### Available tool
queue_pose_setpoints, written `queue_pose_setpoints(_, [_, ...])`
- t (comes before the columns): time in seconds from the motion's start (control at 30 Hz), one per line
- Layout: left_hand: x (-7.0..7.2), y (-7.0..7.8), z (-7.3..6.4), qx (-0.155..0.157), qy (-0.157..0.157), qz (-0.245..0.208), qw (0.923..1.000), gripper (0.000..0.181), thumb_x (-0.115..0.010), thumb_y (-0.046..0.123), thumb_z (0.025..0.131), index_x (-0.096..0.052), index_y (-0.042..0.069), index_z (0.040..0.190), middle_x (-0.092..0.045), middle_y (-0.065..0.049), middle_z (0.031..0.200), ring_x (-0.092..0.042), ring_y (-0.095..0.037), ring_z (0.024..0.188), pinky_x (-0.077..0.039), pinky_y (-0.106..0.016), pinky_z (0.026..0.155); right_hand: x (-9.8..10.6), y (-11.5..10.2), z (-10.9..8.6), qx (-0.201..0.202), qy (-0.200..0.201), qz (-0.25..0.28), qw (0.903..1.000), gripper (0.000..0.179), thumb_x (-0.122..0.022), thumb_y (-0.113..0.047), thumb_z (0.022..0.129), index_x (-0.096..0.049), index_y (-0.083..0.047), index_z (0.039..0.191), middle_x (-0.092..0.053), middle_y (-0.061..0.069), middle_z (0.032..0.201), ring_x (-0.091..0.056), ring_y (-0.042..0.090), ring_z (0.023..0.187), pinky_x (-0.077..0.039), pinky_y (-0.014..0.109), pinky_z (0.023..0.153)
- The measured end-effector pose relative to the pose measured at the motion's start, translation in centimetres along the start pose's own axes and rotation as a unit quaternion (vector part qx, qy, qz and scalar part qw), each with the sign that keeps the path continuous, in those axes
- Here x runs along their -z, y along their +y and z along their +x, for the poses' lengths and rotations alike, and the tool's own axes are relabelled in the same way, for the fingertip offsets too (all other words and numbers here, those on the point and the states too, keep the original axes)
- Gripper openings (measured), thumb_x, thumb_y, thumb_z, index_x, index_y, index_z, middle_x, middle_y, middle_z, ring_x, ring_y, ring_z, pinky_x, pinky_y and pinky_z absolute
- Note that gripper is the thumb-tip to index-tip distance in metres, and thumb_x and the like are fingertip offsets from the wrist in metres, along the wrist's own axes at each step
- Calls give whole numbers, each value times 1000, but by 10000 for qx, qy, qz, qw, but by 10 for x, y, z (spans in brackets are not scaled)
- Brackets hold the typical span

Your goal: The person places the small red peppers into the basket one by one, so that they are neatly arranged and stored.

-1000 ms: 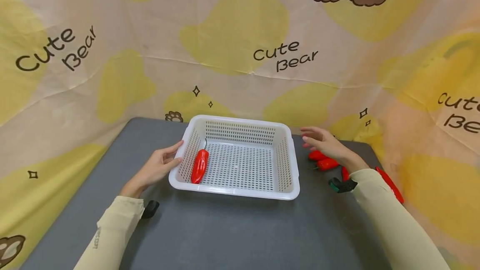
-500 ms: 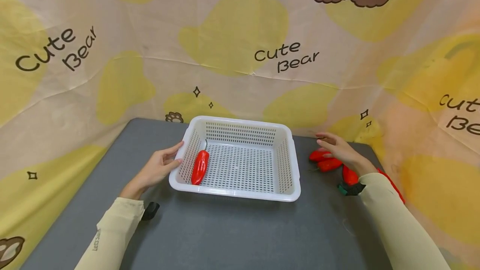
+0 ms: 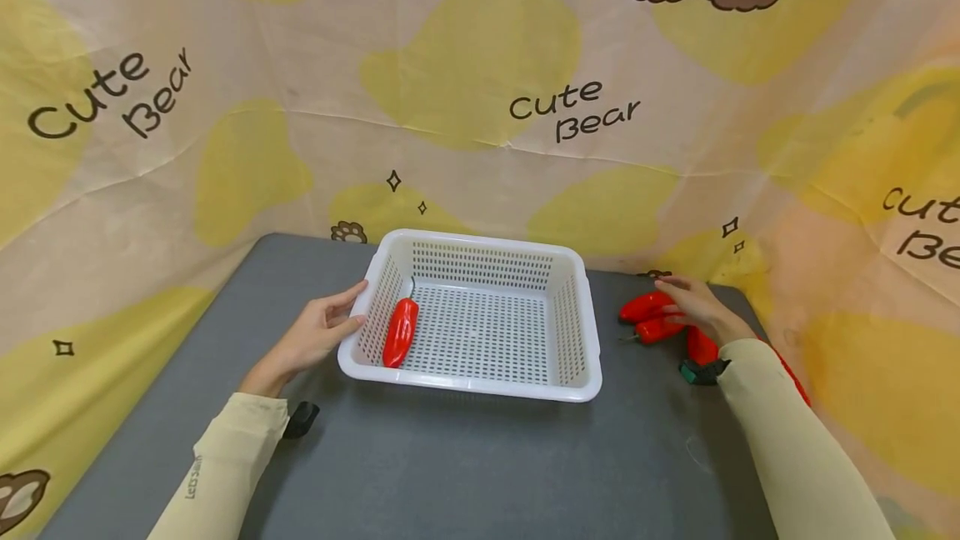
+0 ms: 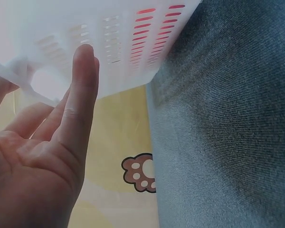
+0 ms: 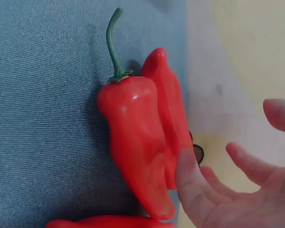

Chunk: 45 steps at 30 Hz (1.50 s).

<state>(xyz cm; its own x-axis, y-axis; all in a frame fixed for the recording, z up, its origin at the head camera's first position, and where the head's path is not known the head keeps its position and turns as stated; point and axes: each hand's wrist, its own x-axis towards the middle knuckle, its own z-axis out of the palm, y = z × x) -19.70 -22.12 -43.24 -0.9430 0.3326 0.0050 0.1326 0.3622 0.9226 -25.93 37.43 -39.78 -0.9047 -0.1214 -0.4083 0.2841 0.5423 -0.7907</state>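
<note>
A white plastic basket (image 3: 480, 386) with slotted walls stands on the grey table, one red pepper (image 3: 401, 333) lying along its left side. At the basket's left rim, my left hand (image 3: 307, 340) holds on, one finger lying against the outer wall in the left wrist view. My right hand (image 3: 701, 311) hovers with spread fingers over red peppers to the basket's right. In the right wrist view a fingertip is right at the rear pepper (image 5: 164, 95); beside that lies a pepper with a long green stem (image 5: 133, 128). Nothing is gripped by the right hand.
Another red pepper (image 3: 701, 346) lies near the right wrist, and more red shows beyond the right sleeve (image 3: 795, 382), partly hidden. A patterned cloth (image 3: 465, 65) hangs behind the grey table (image 3: 450, 473) and along its sides.
My right hand has moved right and lowered from beside the basket's right rim to the peppers. The left hand, basket and peppers stay in place.
</note>
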Motion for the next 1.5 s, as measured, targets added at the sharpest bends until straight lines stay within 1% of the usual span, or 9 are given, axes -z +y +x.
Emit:
queue_pose_setpoints(0.23, [1,1,0,35,9,65,10000,67,-60,13,101,-28,8,160,-38,-26,159,-58,-46,127,-60,-35,88,-6,-10,11,-363,88,-152,9992,77,-34,-45,108,-7,4,160,-10,34,165,-33,52,144,-36,55,118])
queue_pose_setpoints(0.47, [0,0,0,104,22,69,9999,67,-61,14,101,-28,9,160,-37,-25,160,-58,-45,128,-60,-36,89,-18,-16,22,-331,162,-715,9968,71,-36,-41,109,-15,5,159,-13,36,163,-29,54,145,-38,59,115])
queue_pose_setpoints(0.63, [0,0,1,62,12,78,9999,67,-61,14,101,-28,10,160,-37,-25,160,-57,-45,129,-59,-38,90,-30,-19,22,-57,116,-1415,9899,69,-38,-39,109,-21,7,157,-19,37,161,-25,54,146,-37,62,114])
queue_pose_setpoints(0.73, [0,0,1,48,19,63,10000,67,-61,13,101,-28,9,160,-37,-25,160,-57,-46,129,-59,-38,90,-39,-23,20,208,104,-1730,9846,66,-41,-36,108,-25,8,156,-22,37,160,-24,55,146,-31,64,116])
queue_pose_setpoints(0.87, [0,0,1,53,24,80,10000,67,-60,13,101,-28,9,160,-35,-25,161,-55,-46,131,-59,-38,91,-48,-23,20,609,221,-1741,9826,59,-49,-25,106,-33,7,153,-28,37,158,-25,55,146,-25,68,117])
queue_pose_setpoints(0.97, [0,0,1,49,7,66,10000,67,-60,12,101,-28,8,160,-34,-25,161,-54,-46,132,-59,-38,92,-51,-19,21,824,586,-1662,9809,57,-55,-14,102,-36,6,151,-28,38,157,-21,56,146,-23,69,117])
queue_pose_setpoints(1.1, [-1,1,1,65,-18,23,10000,67,-60,12,101,-28,8,160,-33,-24,162,-54,-46,132,-59,-38,92,-51,-12,25,750,1122,-1751,9753,66,-63,-8,94,-34,5,152,-23,43,154,-11,59,146,-23,70,116])
queue_pose_setpoints(1.2, [0,1,1,97,-12,6,10000,68,-61,13,101,-27,8,160,-34,-25,161,-56,-46,130,-59,-37,91,-50,-5,29,584,1257,-1991,9701,76,-69,-7,88,-30,5,153,-24,45,152,-9,60,144,-26,71,115])
queue_pose_setpoints(1.5, [0,2,0,107,-24,-36,9999,68,-60,13,101,-27,8,160,-35,-25,161,-54,-46,132,-59,-32,90,-48,8,38,262,1041,-2356,9659,98,-77,-16,85,-14,3,158,-28,43,151,-33,61,135,-36,71,109])
